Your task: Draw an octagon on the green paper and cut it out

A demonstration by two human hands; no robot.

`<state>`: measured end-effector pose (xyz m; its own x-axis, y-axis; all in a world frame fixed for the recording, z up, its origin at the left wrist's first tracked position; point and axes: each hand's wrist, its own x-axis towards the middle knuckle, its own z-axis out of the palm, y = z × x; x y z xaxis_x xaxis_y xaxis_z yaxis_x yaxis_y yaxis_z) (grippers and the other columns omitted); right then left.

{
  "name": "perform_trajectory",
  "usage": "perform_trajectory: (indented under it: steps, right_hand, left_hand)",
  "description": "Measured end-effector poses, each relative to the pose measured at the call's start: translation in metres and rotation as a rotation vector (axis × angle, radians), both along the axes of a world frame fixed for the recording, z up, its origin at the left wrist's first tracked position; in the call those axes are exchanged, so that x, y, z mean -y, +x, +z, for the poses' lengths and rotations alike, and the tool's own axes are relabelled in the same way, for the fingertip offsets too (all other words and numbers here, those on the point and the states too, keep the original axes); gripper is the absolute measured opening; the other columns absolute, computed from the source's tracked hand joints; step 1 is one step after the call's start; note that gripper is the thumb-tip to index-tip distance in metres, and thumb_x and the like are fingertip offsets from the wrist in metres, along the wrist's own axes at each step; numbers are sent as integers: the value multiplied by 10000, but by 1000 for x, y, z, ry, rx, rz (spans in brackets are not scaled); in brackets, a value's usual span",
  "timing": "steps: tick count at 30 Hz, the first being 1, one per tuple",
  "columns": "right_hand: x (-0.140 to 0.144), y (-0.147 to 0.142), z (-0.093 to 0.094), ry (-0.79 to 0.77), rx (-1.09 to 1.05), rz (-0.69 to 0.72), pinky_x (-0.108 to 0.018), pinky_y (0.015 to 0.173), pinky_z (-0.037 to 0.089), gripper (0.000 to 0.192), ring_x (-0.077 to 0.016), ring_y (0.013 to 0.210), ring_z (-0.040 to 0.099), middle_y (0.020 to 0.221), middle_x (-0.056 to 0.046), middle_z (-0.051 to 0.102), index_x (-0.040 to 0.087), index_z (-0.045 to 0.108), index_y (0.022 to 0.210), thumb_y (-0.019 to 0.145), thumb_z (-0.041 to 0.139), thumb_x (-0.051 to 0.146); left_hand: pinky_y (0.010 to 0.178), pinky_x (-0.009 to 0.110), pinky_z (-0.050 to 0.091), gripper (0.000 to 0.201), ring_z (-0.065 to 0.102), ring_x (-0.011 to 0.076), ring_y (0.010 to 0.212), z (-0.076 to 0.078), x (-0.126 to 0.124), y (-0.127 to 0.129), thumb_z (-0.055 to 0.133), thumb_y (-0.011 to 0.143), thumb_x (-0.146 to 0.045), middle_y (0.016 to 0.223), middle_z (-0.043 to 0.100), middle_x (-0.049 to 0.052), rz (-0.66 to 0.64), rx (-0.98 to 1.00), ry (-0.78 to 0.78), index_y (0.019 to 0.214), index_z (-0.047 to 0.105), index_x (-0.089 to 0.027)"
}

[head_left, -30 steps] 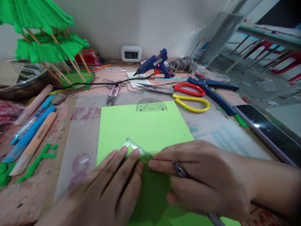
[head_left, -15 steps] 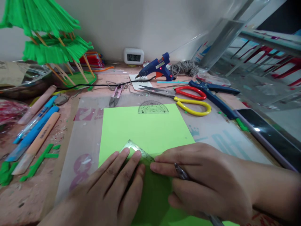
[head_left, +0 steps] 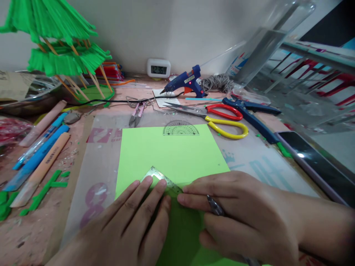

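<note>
A clear set square [head_left: 163, 180] lies on the green paper [head_left: 172, 151], pinned flat under the left hand's [head_left: 124, 229] outstretched fingers [head_left: 155, 190]. The right hand [head_left: 244, 214], fingertips touching its edge, is curled around a pen [head_left: 215, 206]. Beyond the fingers sit a protractor [head_left: 181, 129] and scissors [head_left: 219, 116].

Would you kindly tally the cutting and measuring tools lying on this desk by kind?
Scissors: 1
Thread snips: 1
Protractor: 1
Set square: 1
Total: 4
</note>
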<state>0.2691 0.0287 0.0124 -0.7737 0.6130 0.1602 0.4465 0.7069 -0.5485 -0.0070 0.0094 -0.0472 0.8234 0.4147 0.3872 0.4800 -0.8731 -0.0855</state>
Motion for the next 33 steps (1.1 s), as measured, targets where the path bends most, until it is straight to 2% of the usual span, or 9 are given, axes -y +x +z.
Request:
perform_trajectory:
  steps: [6, 10, 17, 24, 29, 33]
  right_hand:
    - [-1, -1, 1, 112, -17, 43, -241, 668, 575, 317, -180, 740, 709, 852, -127, 750, 97, 722, 852, 1052, 519, 236]
    - [0, -1, 1, 88, -10, 35, -221, 661, 571, 331, -162, 743, 711, 884, -124, 760, 102, 737, 903, 1072, 500, 259]
    - [-2, -1, 0, 140, 17, 42, -224, 670, 579, 386, -161, 743, 713, 883, -120, 767, 99, 755, 928, 1093, 470, 300]
    - [-6, 0, 0, 328, 19, 148, -273, 694, 597, 431, -192, 774, 718, 888, -124, 771, 143, 700, 694, 1068, 520, 259]
    - [-5, 0, 1, 345, 18, 157, -285, 725, 608, 431, -198, 800, 717, 902, -124, 769, 147, 680, 680, 1066, 525, 260]
    - [-5, 0, 0, 304, 13, 136, -265, 677, 586, 414, -184, 740, 694, 842, -125, 740, 123, 710, 725, 1069, 525, 259]
  left_hand:
    - [1317, 409, 80, 387, 75, 313, 1614, -1, -2, 1, 456, 1030, -166, 1396, 632, 177, -11, -6, -29, 1394, 526, -55]
    - [1317, 411, 81, 374, 65, 315, 1614, 0, -1, 2, 447, 1033, -161, 1384, 637, 177, -7, -14, -14, 1383, 530, -55]
    - [1316, 398, 78, 354, 60, 300, 1615, 1, 1, 0, 423, 1046, -163, 1369, 644, 162, -13, 2, -8, 1364, 544, -65]
    - [1318, 399, 67, 339, 45, 300, 1616, 1, -2, 4, 409, 1046, -142, 1355, 651, 157, -8, 6, -3, 1341, 555, -64]
    - [1317, 415, 77, 338, 59, 314, 1614, 1, -1, 2, 430, 1041, -156, 1372, 643, 154, -9, -9, 12, 1338, 563, -66]
    - [1313, 418, 97, 357, 71, 321, 1613, 0, -1, 0, 425, 1052, -173, 1401, 620, 165, -14, -11, -16, 1369, 545, -62]
